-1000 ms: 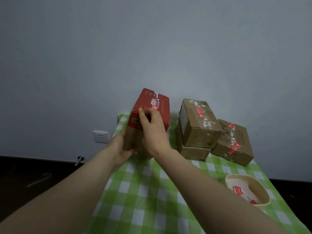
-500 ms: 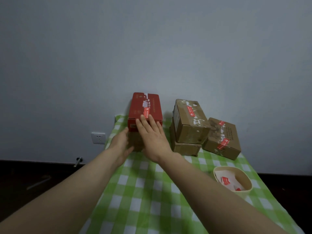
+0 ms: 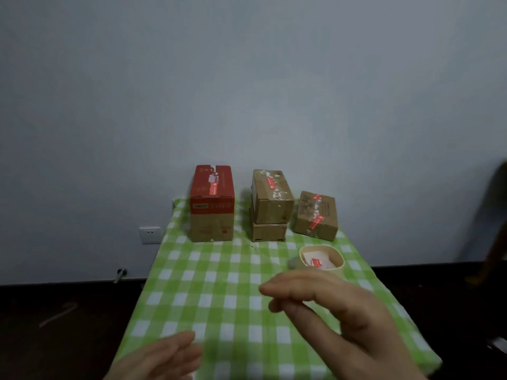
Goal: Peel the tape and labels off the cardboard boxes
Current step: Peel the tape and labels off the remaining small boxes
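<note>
A red-topped cardboard box (image 3: 212, 203) stands upright at the far left of the table, with a red label and torn white patches on its top. To its right, a brown box (image 3: 271, 197) with a red label lies on top of a flatter brown box (image 3: 268, 231). A third brown box (image 3: 316, 215) with red tape sits further right. My left hand (image 3: 162, 357) hovers low near the front edge, fingers relaxed and empty. My right hand (image 3: 334, 311) is raised over the near table, fingers loosely extended, holding nothing.
A green-and-white checked cloth (image 3: 219, 283) covers the table. A cream bowl (image 3: 321, 260) with peeled red and white scraps sits in front of the right box. A wall socket (image 3: 149, 235) is on the left wall. The floor is dark.
Both hands let go of the red-topped box and drew back toward me. The box now stands upright on the cloth by itself. The camera view pulled back.
</note>
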